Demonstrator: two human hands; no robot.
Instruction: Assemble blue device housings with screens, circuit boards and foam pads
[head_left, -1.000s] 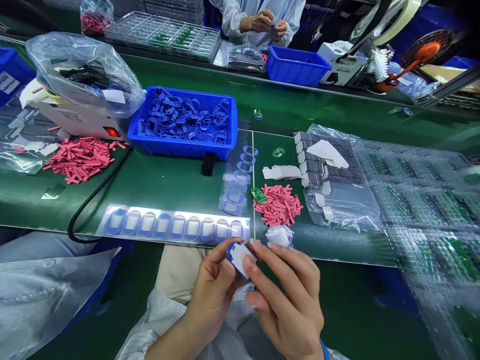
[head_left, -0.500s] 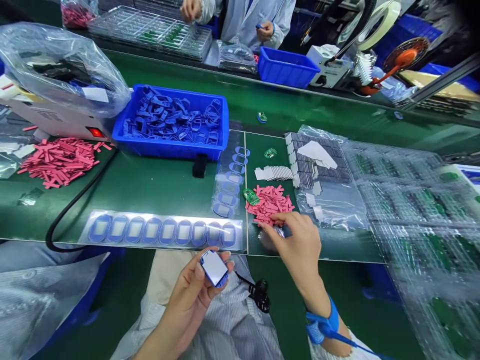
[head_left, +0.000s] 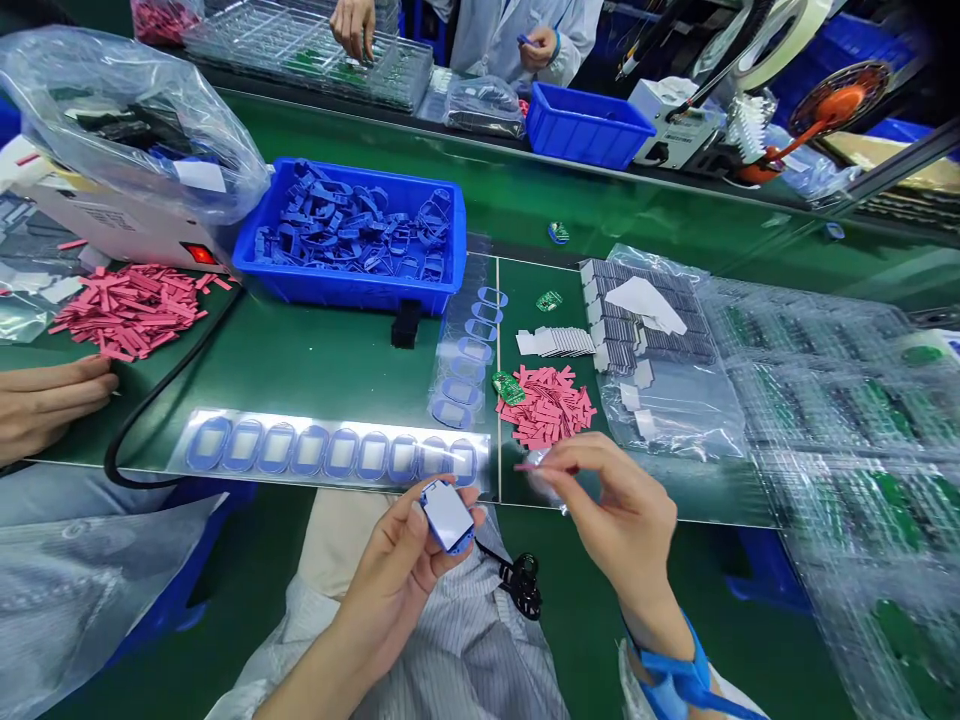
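Observation:
In the head view my left hand (head_left: 409, 560) is closed on a small blue plastic housing with a white display panel (head_left: 448, 517), tilted with its white face up, near the table's front edge. My right hand (head_left: 611, 510) pinches a thin pink strip (head_left: 526, 467) by one end, to the right of the housing. Just beyond it lies a pile of pink strips (head_left: 551, 408), with a green circuit board (head_left: 508, 388) resting on its left side. A film sheet of blue-rimmed oval windows (head_left: 341, 455) lies in front of me.
A blue bin (head_left: 352, 290) holds many blue plastic frames. White pieces (head_left: 559, 342) lie in a fanned row beside bagged dark parts (head_left: 641, 310). Clear trays (head_left: 832, 420) are stacked at right. A co-worker's hand (head_left: 52, 405) is at left near another pink pile (head_left: 131, 308); someone works opposite.
My right hand has drawn back from the pile with a pink strip in its fingers. My left hand still holds the housing. A co-worker's hand has appeared at the left.

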